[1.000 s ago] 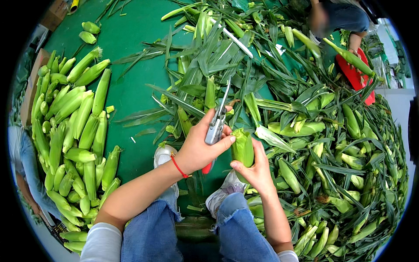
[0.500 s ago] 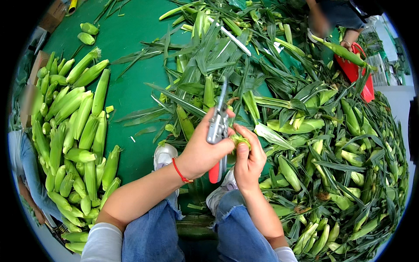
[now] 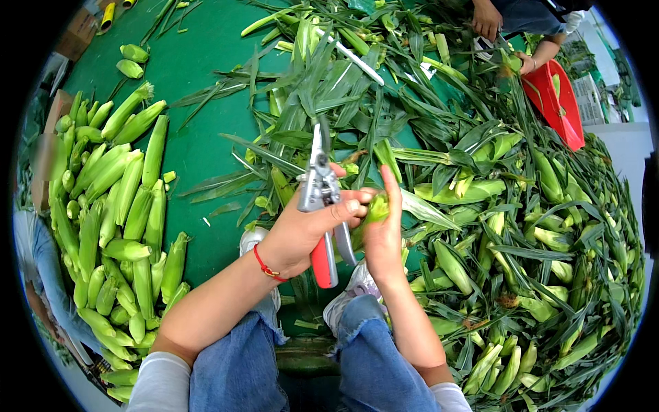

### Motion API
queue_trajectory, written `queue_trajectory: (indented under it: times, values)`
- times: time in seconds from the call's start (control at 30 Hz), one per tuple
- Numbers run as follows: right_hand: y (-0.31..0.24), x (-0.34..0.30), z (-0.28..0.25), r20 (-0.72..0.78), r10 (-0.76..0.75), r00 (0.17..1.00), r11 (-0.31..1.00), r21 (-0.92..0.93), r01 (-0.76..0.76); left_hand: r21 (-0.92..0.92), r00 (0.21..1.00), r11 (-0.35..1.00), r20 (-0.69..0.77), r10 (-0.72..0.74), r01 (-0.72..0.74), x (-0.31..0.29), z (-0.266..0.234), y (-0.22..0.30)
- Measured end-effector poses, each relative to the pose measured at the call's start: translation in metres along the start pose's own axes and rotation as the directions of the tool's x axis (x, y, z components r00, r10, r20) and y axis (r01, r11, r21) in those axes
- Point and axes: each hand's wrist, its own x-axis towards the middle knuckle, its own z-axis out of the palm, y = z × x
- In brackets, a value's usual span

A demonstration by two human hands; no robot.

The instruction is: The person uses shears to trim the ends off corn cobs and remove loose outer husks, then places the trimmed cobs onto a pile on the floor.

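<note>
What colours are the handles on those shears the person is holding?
The shears' handles are red and grey, clearest in the head view.

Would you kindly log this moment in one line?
Left hand: holding pruning shears; right hand: against corn ear; left: corn pile; right: leafy corn heap

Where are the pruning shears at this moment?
In the head view, the pruning shears are near the middle, in the left hand, just left of the right hand.
</note>
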Motion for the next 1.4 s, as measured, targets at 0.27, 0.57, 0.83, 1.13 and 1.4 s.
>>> queue_trajectory:
  times: [0.27,0.57,0.83,1.13,1.4]
  values:
    - [-0.005,0.015,0.018,-0.079,0.117,0.990,0.850,0.524,-0.059,0.573,0.968,0.815,0.243,-0.063,-0.091,-0.017,-0.083,0.021]
    - [-0.003,-0.026,-0.046,-0.089,0.074,0.993,0.994,0.088,-0.066,0.993,0.892,-0.025,-0.092,0.442,0.114,-0.237,-0.158,0.047]
    - [0.081,-0.132,-0.220,-0.330,0.155,0.931,0.759,-0.564,-0.326,0.449,0.576,-0.361,-0.645,0.503,0.818,-0.473,-0.266,0.009]
    - [0.070,-0.201,-0.212,0.147,0.371,0.917,-0.011,-0.987,0.162,0.511,0.688,-0.469,-0.616,0.384,0.720,-0.463,-0.283,0.018]
    - [0.041,-0.173,-0.210,0.285,0.486,0.826,-0.260,-0.855,0.448,0.901,0.886,-0.332,-0.110,0.450,0.280,-0.259,-0.201,0.064]
